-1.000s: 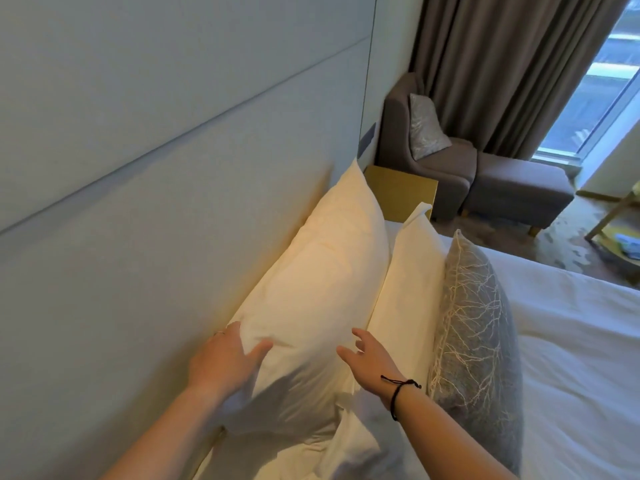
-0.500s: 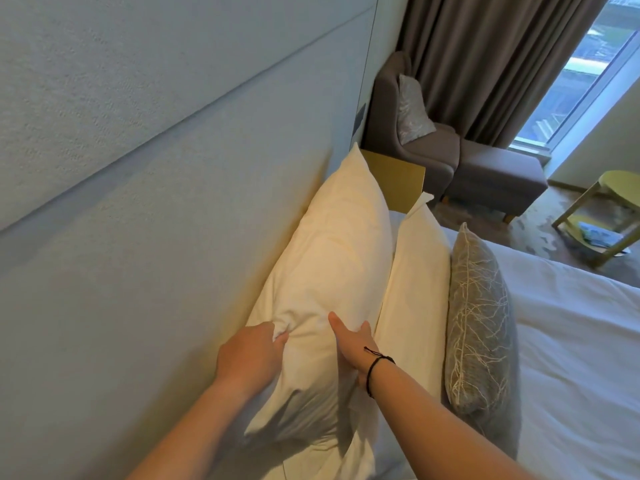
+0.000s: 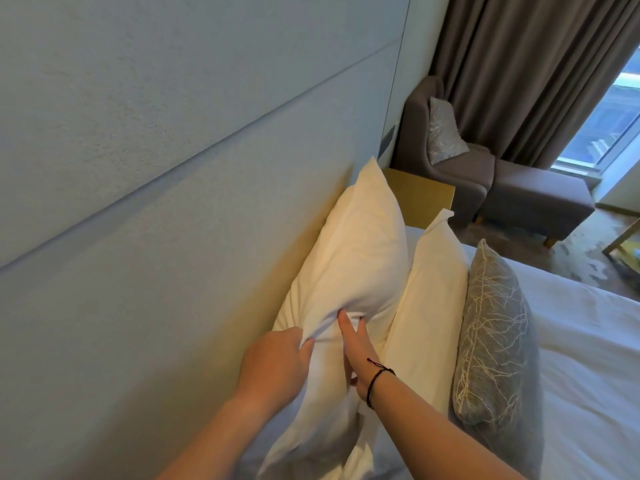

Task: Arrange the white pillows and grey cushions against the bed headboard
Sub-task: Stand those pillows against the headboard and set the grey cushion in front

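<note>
I see the headboard (image 3: 173, 237) panel filling my left side, with the back white pillow (image 3: 360, 258) leaning on it, a second white pillow (image 3: 433, 299) in front, then the grey cushion (image 3: 491, 334) upright on the bed (image 3: 588, 358). My left hand (image 3: 273, 365) has its fingers curled, bunching the back pillow's fabric, while my right hand (image 3: 356, 355) presses straight fingers into it.

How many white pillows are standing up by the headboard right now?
2. One white pillow leans on the headboard, gripped by the left hand and touched by the right hand. The second pillow stands before it. Others may be hidden below.
</note>
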A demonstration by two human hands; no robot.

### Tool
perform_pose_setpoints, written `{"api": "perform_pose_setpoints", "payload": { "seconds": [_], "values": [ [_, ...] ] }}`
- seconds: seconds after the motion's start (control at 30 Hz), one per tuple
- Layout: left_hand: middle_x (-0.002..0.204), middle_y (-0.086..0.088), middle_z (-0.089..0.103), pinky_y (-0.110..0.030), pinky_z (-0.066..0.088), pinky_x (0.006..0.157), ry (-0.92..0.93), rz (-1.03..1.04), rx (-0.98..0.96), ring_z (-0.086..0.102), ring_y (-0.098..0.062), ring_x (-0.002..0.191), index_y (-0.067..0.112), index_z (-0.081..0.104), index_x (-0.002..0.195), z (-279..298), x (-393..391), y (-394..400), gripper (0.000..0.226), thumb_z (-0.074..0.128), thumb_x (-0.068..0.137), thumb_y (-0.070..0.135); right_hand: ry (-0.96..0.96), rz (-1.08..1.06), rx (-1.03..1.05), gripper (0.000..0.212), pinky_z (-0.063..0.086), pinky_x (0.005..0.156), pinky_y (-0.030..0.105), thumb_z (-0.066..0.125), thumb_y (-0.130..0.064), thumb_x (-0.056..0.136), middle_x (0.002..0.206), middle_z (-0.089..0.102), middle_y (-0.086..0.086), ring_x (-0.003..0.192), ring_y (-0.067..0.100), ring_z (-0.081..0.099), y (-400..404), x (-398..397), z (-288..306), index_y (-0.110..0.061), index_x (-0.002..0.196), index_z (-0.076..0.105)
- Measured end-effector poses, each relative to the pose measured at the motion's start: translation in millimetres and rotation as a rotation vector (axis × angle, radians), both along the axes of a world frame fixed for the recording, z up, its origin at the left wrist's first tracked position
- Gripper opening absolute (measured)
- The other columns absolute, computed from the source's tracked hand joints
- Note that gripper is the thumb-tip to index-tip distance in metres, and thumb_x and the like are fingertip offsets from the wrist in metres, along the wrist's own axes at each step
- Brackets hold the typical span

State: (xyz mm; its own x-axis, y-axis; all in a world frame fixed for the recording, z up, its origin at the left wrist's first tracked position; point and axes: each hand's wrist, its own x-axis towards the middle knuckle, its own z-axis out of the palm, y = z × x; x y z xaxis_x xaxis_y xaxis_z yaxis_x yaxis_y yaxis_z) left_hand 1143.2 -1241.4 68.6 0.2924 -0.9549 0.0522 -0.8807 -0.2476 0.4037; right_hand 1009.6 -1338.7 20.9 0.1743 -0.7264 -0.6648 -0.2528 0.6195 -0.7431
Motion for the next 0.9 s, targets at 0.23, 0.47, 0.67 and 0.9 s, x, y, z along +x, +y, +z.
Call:
{"api": "perform_pose_setpoints", "payload": {
  "seconds": [0.23,0.47,0.67,0.9],
  "values": [
    [0.067,0.003,0.059,-0.032,0.034,0.055,0.204,0.088,0.153,0.054,-0.020,0.062,0.021,0.044,0.065,-0.1,24.8,-11.0,0.047,0.050,0.089,0.062,0.071,0.144,-0.042,0.118,0.044,0.102,0.050,0.061,-0.081,0.061,0.153,0.035,-0.002,0.129,0.029,0.044,-6.1,-6.8,15.7,-0.036,0.153,0.001],
    [0.045,0.002,0.030,-0.033,0.024,0.051,0.386,0.148,0.252,0.029,-0.016,0.045,0.017,0.030,0.051,-18.0,65.7,18.6,0.058,0.051,0.093,0.051,0.253,0.289,-0.230,0.112,0.035,0.108,0.043,0.061,-0.065,0.078,0.159,0.023,0.008,0.140,0.032,0.033,7.3,6.6,12.4,-0.020,0.153,-0.008],
    [0.048,0.003,0.042,-0.032,0.032,0.051,0.379,0.210,0.104,0.038,-0.014,0.047,0.018,0.041,0.053,-18.5,69.5,39.9,0.049,0.055,0.087,0.050,0.358,0.372,-0.445,0.090,0.036,0.107,0.044,0.050,-0.064,0.085,0.158,0.022,0.015,0.140,0.031,0.033,23.3,22.0,19.1,-0.032,0.153,0.001],
    [0.064,-0.002,0.057,-0.033,0.032,0.051,0.213,0.340,0.004,0.055,-0.025,0.064,0.017,0.043,0.066,-7.7,71.1,62.4,0.037,0.053,0.093,0.041,0.486,0.566,-0.652,0.080,0.032,0.110,0.046,0.047,-0.067,0.085,0.162,0.004,0.012,0.145,0.031,0.023,27.6,24.3,23.8,-0.041,0.151,0.009]
  ]
}}
